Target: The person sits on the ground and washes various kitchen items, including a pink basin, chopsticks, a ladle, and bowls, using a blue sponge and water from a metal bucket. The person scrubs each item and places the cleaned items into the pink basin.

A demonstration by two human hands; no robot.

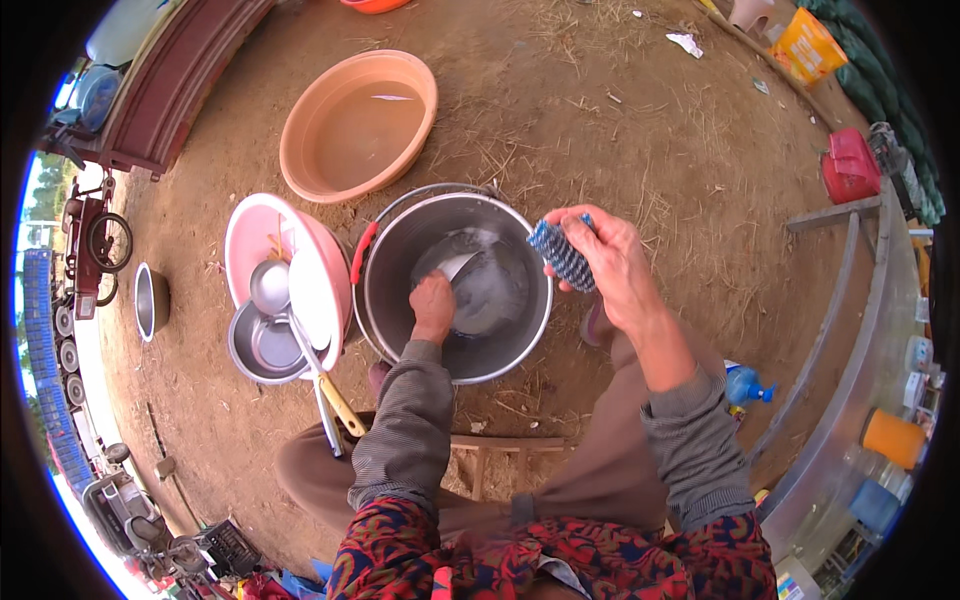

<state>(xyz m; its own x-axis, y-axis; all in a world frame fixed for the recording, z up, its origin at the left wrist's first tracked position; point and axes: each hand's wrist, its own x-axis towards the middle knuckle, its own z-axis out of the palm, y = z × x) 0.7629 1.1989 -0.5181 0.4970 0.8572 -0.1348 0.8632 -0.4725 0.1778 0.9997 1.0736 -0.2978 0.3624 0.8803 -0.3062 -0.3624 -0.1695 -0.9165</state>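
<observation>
A large metal bucket [382, 330] with cloudy, sudsy water stands on the ground between my knees. Its wire bail has a red grip [364, 251] and rests against the left side. My left hand [433, 306] is down inside the bucket, its fingers closed on a pale piece of dishware [455, 264]. The far part of that piece is lost in the water and glare, so its exact kind is unclear. Above the bucket's right rim, my right hand [604, 251] grips a blue, black and white knitted scrubbing pad [564, 256].
Left of the bucket, a pink basin [247, 217] holds a metal ladle [270, 286]; a metal bowl [244, 349] leans there. Farther off is an orange basin [300, 161] of murky water. A small metal basin [152, 300] sits far left. A blue pump bottle [742, 385] stands right.
</observation>
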